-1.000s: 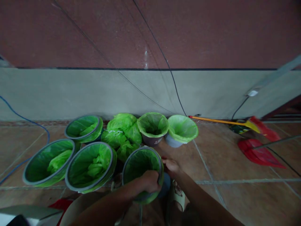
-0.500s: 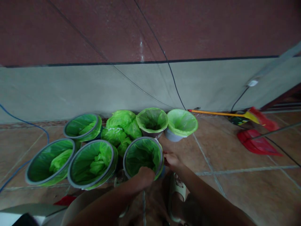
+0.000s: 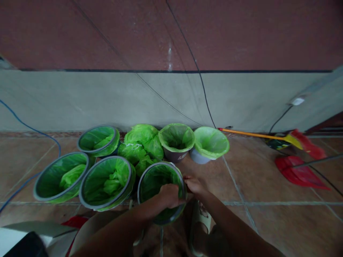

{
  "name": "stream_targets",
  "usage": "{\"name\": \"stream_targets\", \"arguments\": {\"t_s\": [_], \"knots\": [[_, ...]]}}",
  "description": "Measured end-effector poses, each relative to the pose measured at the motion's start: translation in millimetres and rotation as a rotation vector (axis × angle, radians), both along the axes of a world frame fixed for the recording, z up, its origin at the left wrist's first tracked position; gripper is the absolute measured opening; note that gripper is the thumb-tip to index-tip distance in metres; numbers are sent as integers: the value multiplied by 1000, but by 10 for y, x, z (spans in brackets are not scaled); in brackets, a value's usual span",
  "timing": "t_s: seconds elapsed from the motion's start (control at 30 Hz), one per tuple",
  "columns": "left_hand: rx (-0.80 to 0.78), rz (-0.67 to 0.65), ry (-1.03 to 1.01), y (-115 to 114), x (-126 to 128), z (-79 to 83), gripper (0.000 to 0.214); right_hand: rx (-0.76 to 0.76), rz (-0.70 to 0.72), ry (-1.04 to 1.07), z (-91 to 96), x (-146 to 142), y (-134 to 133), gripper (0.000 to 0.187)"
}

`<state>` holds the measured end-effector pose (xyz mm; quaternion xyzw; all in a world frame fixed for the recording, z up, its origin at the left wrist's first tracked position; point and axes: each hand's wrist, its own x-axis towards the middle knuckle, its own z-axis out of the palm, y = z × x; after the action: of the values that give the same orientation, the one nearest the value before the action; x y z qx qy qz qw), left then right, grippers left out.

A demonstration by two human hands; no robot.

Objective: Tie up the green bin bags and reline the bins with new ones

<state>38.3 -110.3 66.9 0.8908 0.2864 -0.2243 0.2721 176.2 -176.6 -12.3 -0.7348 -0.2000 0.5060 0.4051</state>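
A trash bin [image 3: 143, 178] with a grey rim and a green plastic liner [image 3: 151, 180] stands in front of me, tilted a little towards me. My left hand [image 3: 170, 195] is over its opening, closed at the inner right side of the rim; its fingertips are hidden. On the outside of that same side, my right hand [image 3: 194, 186] has its fingers curled against the liner's folded edge. What lies between the right fingertips is mostly hidden. Close behind the bin is a heap of bright green plastic bags [image 3: 143, 139].
To the left stand more lined bins [image 3: 107, 184], several with crumpled green plastic inside. A brown bin [image 3: 175, 155] and a pale bin [image 3: 199, 157] are by the wall. Rightward lie a yellow-handled broom [image 3: 252, 134] and a red dustpan [image 3: 297, 173]. A blue cable [image 3: 34, 131] runs at left.
The bin has tipped and come slightly towards me. My left hand has risen to the inner right rim; my right hand stays at the outer right side. The view has shifted slightly.
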Motion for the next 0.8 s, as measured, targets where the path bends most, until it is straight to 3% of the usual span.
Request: {"name": "stream_targets", "arguments": {"t_s": [0.13,0.23,0.37,0.47,0.53,0.63,0.73,0.8], "knots": [[-60,183,-108,-25,41,-108,66,-32,-1,-28,156,-36,13,12],[-102,250,-129,-25,81,-195,55,13,-1,-51,195,-41,33,26],[-131,236,-130,-24,109,-249,38,110,92,-111,115,-2,73,34],[-226,155,-237,-16,120,-216,37,82,37,-150,21,80,88,30],[-247,113,-232,32,128,-165,38,22,-13,-288,-22,166,68,29],[-64,151,-89,219,110,-77,41,-131,15,-561,-34,305,-11,32],[215,289,-22,479,32,-26,38,-292,113,-807,-7,400,-100,38],[279,349,49,602,-39,-32,38,-346,168,-889,11,430,-133,39]]}}
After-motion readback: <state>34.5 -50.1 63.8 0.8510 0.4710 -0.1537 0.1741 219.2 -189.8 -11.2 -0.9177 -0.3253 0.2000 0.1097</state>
